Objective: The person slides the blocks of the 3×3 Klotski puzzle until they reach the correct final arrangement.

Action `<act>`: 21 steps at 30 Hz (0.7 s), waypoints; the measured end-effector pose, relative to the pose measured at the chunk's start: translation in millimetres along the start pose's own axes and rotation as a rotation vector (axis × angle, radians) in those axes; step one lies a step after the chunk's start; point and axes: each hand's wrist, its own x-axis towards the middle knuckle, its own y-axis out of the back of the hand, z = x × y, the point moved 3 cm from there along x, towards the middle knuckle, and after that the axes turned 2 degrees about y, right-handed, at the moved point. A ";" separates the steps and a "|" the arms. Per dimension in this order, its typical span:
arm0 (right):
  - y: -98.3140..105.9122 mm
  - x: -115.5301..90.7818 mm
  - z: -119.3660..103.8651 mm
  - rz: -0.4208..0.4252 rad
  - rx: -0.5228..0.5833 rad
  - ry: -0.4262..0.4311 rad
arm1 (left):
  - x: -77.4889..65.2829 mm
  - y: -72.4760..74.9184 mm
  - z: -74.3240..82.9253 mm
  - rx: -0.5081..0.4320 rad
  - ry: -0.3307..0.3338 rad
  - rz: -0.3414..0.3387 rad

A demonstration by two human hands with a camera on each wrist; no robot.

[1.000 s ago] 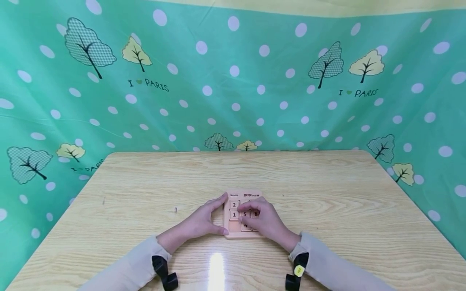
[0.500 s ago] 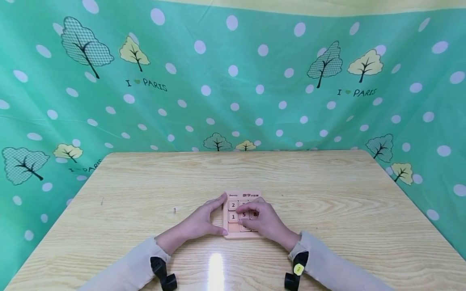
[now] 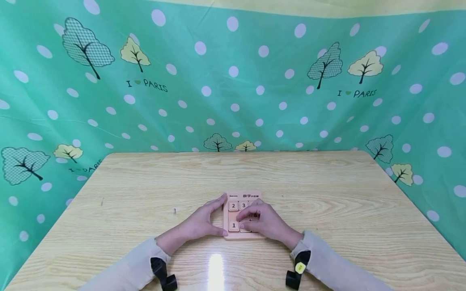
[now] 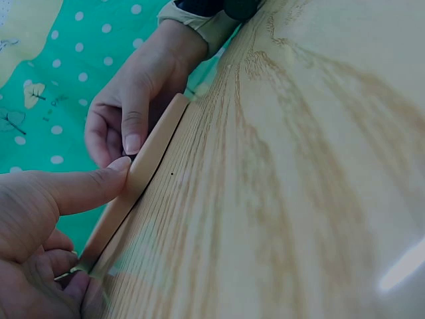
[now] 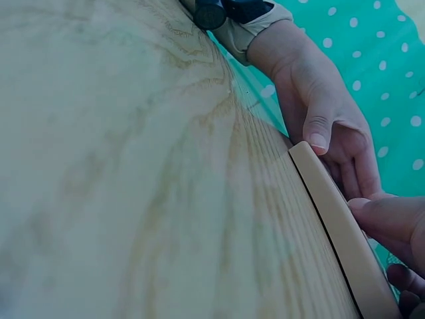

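Note:
A pale pink number slide puzzle [image 3: 236, 236] lies flat on the table. Against its left side, my left hand [image 3: 199, 221] holds the frame, thumb at the near corner and fingers at the far one. Curved over the tiles is my right hand [image 3: 272, 223], its thumb and index fingertip touching down just right of tile 1 [image 3: 234, 225]. Tile 1 sits in the near left corner, with a bare slot above it. Tile 2 [image 3: 233, 206] and tile 3 [image 3: 243, 205] show in the far row. Fingers cover several other tiles. In the left wrist view, the puzzle's edge [image 4: 147, 166] appears side-on.
Wood-grain table [image 3: 164, 173] surrounds the puzzle. A green dotted curtain [image 3: 233, 89] hangs behind and beside it. Both wrists carry black camera mounts, and a light reflection shines near the front.
Tile 1 has slid toward me from the middle row into the near left corner, moving the gap above it. My right fingers have shifted slightly nearer. The left hand keeps its hold.

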 end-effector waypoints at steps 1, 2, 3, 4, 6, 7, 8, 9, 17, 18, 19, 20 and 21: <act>0.0 0.2 0.2 -0.005 0.000 -0.001 | -0.1 -0.1 -0.1 0.000 0.002 0.000; 0.0 0.3 0.3 -0.009 0.001 -0.003 | -0.2 0.0 -0.1 0.000 0.004 0.001; -0.1 0.5 0.3 -0.012 0.000 -0.006 | -0.3 0.0 0.0 0.000 0.005 0.000; -0.2 0.6 0.2 -0.012 -0.001 -0.006 | -0.4 0.0 0.3 0.000 0.003 -0.001; -0.5 0.9 -0.2 -0.011 -0.003 -0.006 | -0.2 0.2 0.3 0.002 -0.001 -0.002; -1.0 1.1 0.1 -0.010 0.000 -0.006 | -0.4 0.4 0.1 0.001 -0.001 -0.002; -1.3 1.4 0.3 -0.008 0.001 -0.006 | -0.6 0.6 0.0 -0.001 -0.003 -0.002; -1.7 1.6 0.1 -0.006 0.003 -0.005 | -0.7 0.8 0.0 -0.002 -0.003 -0.001; -0.4 -0.2 -1.2 0.032 0.017 -0.016 | -0.4 -0.5 -1.0 -0.005 -0.002 -0.009; 0.1 -0.5 -1.3 0.040 0.018 -0.014 | -0.3 -0.6 -0.9 -0.002 -0.002 -0.010; 0.6 -0.7 -2.0 0.047 0.027 -0.012 | -0.3 -0.7 -0.7 -0.002 -0.002 -0.009; 1.1 -0.5 -2.4 0.054 0.032 -0.010 | -0.4 -0.5 -0.4 0.002 -0.001 -0.007; 1.6 -0.2 -3.0 0.064 0.035 -0.012 | -0.2 -0.6 -0.4 0.004 -0.001 -0.007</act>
